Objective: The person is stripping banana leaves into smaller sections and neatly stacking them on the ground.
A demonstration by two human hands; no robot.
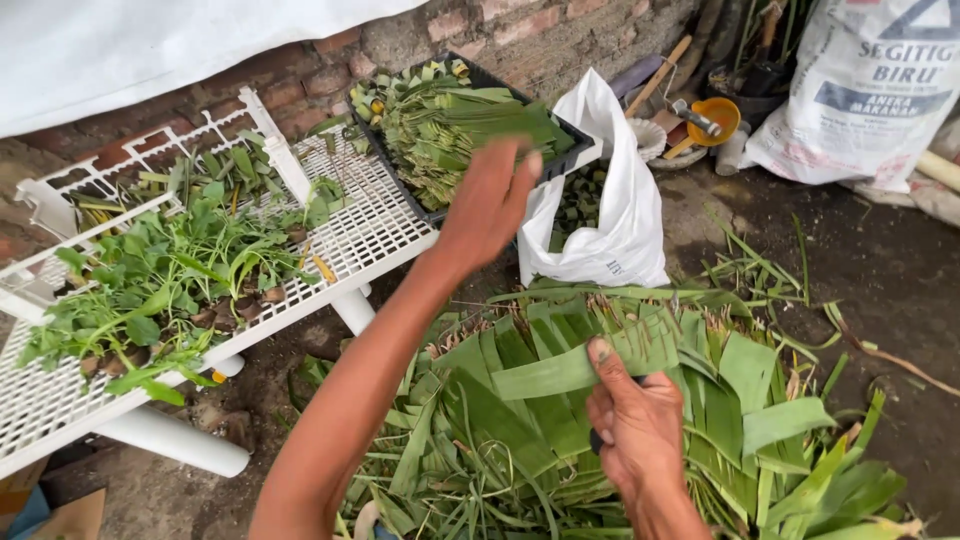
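Cut leaf strips, sorting in hand, outdoor dirt floor.
Left hand point(487, 205) reached out, fingers loosely spread, over a black tray point(570, 150) stacked with folded green strips; whether it gripped any could not be told. Right hand point(640, 425) was closed on one leaf strip point(560, 370), thumb on top, above the leaf pile point(740, 400). White plastic bag point(625, 220) beside the tray; white rack point(370, 230) held leafy plants.
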